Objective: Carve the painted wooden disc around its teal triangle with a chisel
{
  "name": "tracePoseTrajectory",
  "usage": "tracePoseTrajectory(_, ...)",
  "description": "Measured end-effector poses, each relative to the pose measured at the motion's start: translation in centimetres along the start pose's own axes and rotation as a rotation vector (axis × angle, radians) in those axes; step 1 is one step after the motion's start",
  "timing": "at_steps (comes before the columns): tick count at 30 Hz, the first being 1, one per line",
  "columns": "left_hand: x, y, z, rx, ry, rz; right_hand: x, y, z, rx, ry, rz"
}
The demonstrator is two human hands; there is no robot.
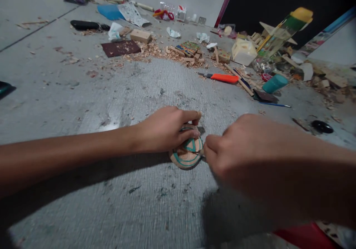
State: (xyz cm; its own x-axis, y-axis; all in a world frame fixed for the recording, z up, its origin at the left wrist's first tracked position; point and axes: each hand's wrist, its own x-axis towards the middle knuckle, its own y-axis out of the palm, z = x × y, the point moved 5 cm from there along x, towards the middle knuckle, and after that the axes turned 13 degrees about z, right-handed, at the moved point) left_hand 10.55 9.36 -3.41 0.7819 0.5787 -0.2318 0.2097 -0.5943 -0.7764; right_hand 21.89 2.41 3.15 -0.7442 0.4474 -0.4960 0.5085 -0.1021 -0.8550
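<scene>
A round wooden disc (pixel 185 163) with teal painted lines lies on the grey floor in the middle of the head view. My left hand (pixel 169 130) is closed on its far left side, thumb and forefinger pressing it down, and covers part of it. At the disc's right edge, my right hand (pixel 236 152) is closed around a thin carving tool (pixel 201 152). The tool's tip touches the painted face; its handle is hidden inside my fist. The right hand and forearm are somewhat blurred.
Beyond the hands lies an orange utility knife (pixel 224 78). Wood shavings (pixel 155 52), a wooden block (pixel 140 36) and brown sandpaper (pixel 121 48) are spread farther back. At right are a teal cylinder (pixel 275 83), a yellow-capped bottle (pixel 289 30) and a black oval object (pixel 322 126).
</scene>
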Motion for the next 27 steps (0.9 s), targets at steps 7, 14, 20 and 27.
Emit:
tracePoseTrajectory(7,-0.3,0.2,0.1,-0.010,0.057,0.022,-1.5,3.1,-2.5,0.480,-0.064,-0.155)
tracePoseTrajectory(14,-0.1,0.2,0.1,-0.009,0.043,0.035,-4.6,2.8,-1.0,0.121,0.022,-0.379)
tracePoseTrajectory(20,-0.2,0.2,0.1,0.002,-0.017,0.033,-3.7,2.9,-0.1,0.020,0.067,-0.303)
tracePoseTrajectory(27,-0.5,0.1,-0.2,0.017,-0.051,0.032,-3.4,1.8,1.5,-0.123,0.099,-0.168)
